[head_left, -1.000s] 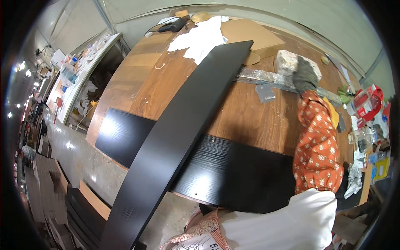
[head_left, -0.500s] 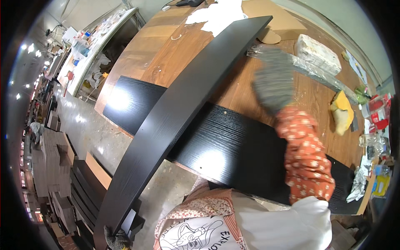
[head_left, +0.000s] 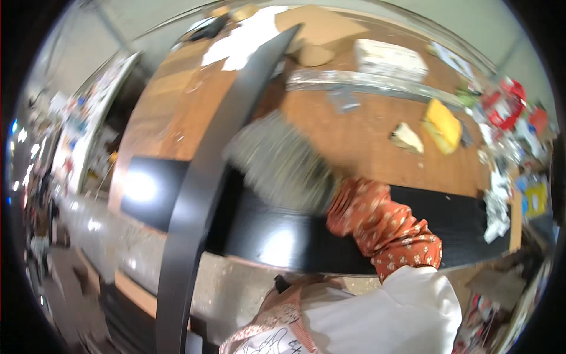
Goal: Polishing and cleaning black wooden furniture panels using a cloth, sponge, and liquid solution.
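A long black wood-grain board [head_left: 203, 159] runs from the lower edge up to the far side of the workbench, lying across a second black board [head_left: 348, 236] along the bench's near edge. My right hand [head_left: 283, 162], in a grey glove below an orange flowered sleeve, is beside the long board's right edge. Motion smears its fingers, so I cannot make out a grip or whether it touches the board. My left hand is out of view.
The wooden workbench [head_left: 354, 135] holds a yellow sponge [head_left: 443, 127], a pale torn piece [head_left: 407, 138], a white wrapped block [head_left: 391, 60] and a plastic-wrapped strip [head_left: 330, 79]. Cardboard [head_left: 321, 28] lies at the back. Bottles and wrappers crowd the right; a cluttered table [head_left: 88, 124] stands left.
My right hand has swung left and nearer, to the long board. The view has shifted, the board stands steeper in it, and my left hand, earlier on its near end, has left view.
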### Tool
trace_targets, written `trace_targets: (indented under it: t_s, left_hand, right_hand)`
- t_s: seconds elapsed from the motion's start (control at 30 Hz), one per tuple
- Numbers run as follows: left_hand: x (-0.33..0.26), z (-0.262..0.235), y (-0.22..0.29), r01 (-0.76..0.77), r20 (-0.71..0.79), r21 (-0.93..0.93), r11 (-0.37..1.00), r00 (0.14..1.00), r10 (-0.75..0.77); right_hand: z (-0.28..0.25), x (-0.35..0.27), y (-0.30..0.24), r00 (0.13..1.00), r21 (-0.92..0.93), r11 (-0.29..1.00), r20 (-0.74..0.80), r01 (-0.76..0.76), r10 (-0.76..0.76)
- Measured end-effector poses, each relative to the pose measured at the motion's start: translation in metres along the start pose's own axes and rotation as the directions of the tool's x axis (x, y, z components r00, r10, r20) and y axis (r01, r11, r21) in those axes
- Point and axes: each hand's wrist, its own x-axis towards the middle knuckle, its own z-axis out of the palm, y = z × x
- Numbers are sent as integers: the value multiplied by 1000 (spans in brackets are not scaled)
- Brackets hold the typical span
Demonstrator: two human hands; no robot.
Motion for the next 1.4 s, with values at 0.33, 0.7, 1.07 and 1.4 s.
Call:
trace_targets:
  t_s: [0.33,0.7,1.07,1.4]
  left_hand:
    - [50,45,-11,143,40,12,990,989,-143]
    - [-35,94,-94,-44,-15,-43,998,999,44]
    - [-27,267,-165,16,853,475,-880,239,465]
    - [58,265,-116,-238,611,273,-932,791,-23]
  right_hand:
    - [-72,-81,42,934,-294,898,-243,-328,261]
    - [121,57,-151,859,295,850,143,437,-492]
    - [99,101,-148,849,219,839,77,498,-523]
    - [116,71,-168,912,40,913,-79,406,-402]
